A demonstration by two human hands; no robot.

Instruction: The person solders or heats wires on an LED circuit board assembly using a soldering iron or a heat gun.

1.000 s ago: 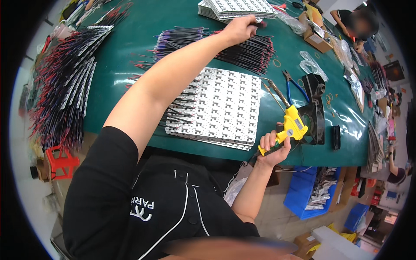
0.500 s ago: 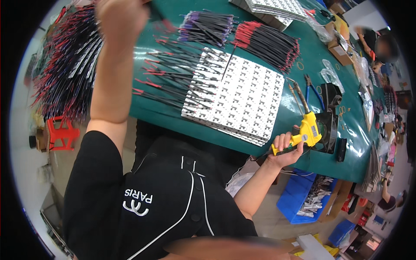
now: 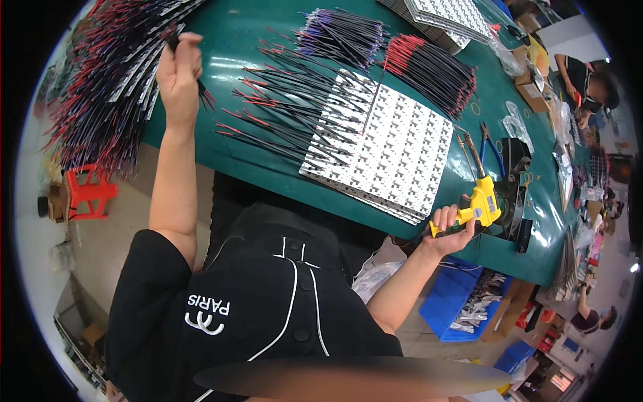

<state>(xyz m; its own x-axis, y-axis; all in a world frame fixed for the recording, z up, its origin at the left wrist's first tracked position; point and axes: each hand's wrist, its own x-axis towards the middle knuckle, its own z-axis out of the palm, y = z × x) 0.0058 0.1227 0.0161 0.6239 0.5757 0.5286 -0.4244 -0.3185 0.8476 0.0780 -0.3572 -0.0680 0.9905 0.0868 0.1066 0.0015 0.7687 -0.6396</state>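
My left hand [image 3: 179, 79] is closed at the edge of a big pile of finished strips with dark wires [image 3: 110, 87]. Dark wires with red tips [image 3: 206, 97] stick out beside its fingers, though most of what it grips is hidden. My right hand [image 3: 453, 226] holds a yellow soldering gun [image 3: 483, 203] by its handle, its metal tip pointing away from me. Between my hands lies a stack of white panels [image 3: 402, 151] with rows of small dark marks. Black wires with red ends [image 3: 281, 127] fan out from its left side, and one wire stands across the panel.
Behind the panels lie a purple-and-black wire bundle [image 3: 341, 39] and a red-and-black one [image 3: 432, 72]. Blue-handled pliers [image 3: 492, 151] and a black stand [image 3: 512, 194] are at the right. A blue bin [image 3: 455, 301] is below the table edge; a red stool [image 3: 90, 193] stands at left.
My left hand has come back toward me and the strip pile, with the blurred red-and-dark wires no longer trailing to its right. My right hand still grips the soldering gun; the view has shifted slightly.
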